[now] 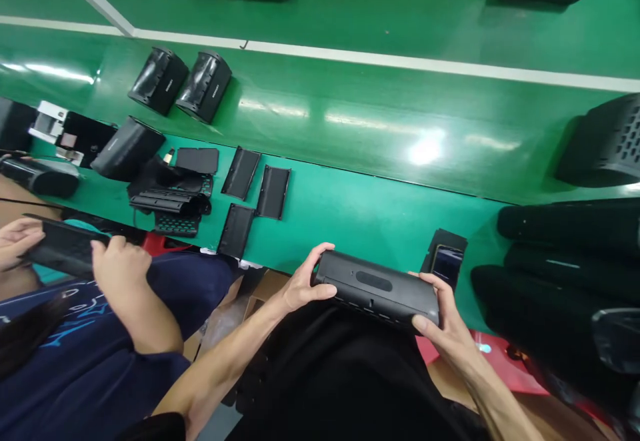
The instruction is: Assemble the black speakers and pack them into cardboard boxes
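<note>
Between my two hands I hold a long black speaker housing (377,285) level above my lap, at the near edge of the green table. My left hand (306,281) grips its left end, thumb on the near side and fingers over the far side. Around the right end wraps my right hand (440,311), the thumb on the near corner. An oval recess shows on the upper face; the underside is hidden. Just beyond my right hand a phone (447,264) rests on a dark flat piece (459,239).
Black panels (274,191) and a pile of perforated covers (170,202) lie left on the table (340,211). Two black speakers (205,86) stand farther back. Black housings (565,227) crowd the right side. A co-worker's hands (120,264) hold a black panel (65,247) at left.
</note>
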### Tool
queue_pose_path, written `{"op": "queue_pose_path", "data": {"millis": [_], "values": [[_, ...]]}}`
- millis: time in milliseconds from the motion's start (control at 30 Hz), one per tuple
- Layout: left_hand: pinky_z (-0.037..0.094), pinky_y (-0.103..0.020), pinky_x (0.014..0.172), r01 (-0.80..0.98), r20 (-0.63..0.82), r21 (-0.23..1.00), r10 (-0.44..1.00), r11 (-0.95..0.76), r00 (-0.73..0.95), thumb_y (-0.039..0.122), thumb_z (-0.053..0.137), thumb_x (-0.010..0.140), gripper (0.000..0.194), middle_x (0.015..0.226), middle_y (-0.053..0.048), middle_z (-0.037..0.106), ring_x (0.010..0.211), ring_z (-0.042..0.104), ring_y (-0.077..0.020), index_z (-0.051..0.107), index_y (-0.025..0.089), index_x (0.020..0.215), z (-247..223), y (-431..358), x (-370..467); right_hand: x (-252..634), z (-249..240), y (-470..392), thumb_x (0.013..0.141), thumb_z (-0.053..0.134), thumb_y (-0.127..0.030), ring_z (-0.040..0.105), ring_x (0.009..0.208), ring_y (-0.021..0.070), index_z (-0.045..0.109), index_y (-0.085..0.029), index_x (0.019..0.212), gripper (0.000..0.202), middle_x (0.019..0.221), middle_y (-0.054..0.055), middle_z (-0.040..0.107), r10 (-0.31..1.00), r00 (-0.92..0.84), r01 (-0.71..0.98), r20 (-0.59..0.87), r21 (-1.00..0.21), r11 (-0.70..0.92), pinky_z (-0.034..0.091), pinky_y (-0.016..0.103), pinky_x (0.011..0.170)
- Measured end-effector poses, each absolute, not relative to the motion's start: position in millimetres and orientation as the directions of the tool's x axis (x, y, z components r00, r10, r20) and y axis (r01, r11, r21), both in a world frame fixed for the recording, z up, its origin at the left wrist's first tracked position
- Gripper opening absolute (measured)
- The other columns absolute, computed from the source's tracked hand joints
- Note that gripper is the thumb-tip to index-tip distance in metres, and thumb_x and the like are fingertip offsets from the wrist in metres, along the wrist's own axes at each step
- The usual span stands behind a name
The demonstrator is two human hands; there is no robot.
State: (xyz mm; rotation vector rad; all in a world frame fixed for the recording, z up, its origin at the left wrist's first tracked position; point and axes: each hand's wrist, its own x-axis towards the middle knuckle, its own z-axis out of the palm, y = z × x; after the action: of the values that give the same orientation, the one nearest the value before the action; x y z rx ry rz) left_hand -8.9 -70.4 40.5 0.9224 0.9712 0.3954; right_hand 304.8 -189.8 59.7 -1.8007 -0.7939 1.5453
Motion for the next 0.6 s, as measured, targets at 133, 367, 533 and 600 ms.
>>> {"op": "queue_pose_path", "data": {"millis": [133, 367, 533, 600], "values": [[0.041, -0.042, 0.105, 0.074, -0.505, 0.828, 0.681, 0.556, 0.531, 0.055, 0.083, 0.074, 0.088, 0.135, -0.008, 0.056, 0.117, 0.054, -0.0324, 0.047, 0.027, 0.149, 46.4, -75.1, -5.6, 298.8, 64.4, -195.2, 0.081, 0.078, -0.059, 0.054, 0.126, 0.0321, 0.046, -0.035, 0.146, 0.076, 0.149, 0.008, 0.052, 0.783, 0.196, 0.125, -0.590, -0.777, -0.617, 0.047, 0.042, 0.103], [0.043, -0.045, 0.105, 0.114, -0.538, 0.823, 0.701, 0.556, 0.468, 0.059, 0.082, 0.073, 0.085, 0.135, -0.009, 0.055, 0.117, 0.054, -0.0340, 0.050, 0.027, 0.146, 42.7, -76.3, -1.8, 289.5, 57.3, -190.9, 0.083, 0.076, -0.059, 0.059, 0.114, 0.0299, 0.050, -0.035, 0.141, 0.068, 0.138, 0.007, 0.055, 0.749, 0.242, 0.003, -0.616, -0.772, -0.636, 0.051, 0.040, 0.095], [0.039, -0.048, 0.113, 0.094, -0.513, 0.824, 0.664, 0.559, 0.544, 0.059, 0.084, 0.073, 0.108, 0.156, -0.012, 0.043, 0.130, 0.051, -0.0372, 0.031, 0.030, 0.162, 49.7, -74.9, -10.1, 304.3, 67.5, -199.3, 0.082, 0.078, -0.061, 0.043, 0.145, 0.0382, 0.031, -0.039, 0.161, 0.094, 0.163, 0.007, 0.043, 0.787, 0.113, 0.155, -0.606, -0.772, -0.616, 0.040, 0.048, 0.116], [0.040, -0.046, 0.111, 0.105, -0.518, 0.823, 0.663, 0.558, 0.540, 0.059, 0.084, 0.074, 0.103, 0.154, -0.011, 0.046, 0.128, 0.052, -0.0364, 0.036, 0.031, 0.160, 54.5, -76.4, -10.7, 307.3, 72.5, -203.4, 0.081, 0.079, -0.060, 0.040, 0.149, 0.0397, 0.032, -0.039, 0.161, 0.095, 0.165, 0.007, 0.042, 0.794, 0.116, 0.208, -0.597, -0.767, -0.607, 0.036, 0.050, 0.119]]}}
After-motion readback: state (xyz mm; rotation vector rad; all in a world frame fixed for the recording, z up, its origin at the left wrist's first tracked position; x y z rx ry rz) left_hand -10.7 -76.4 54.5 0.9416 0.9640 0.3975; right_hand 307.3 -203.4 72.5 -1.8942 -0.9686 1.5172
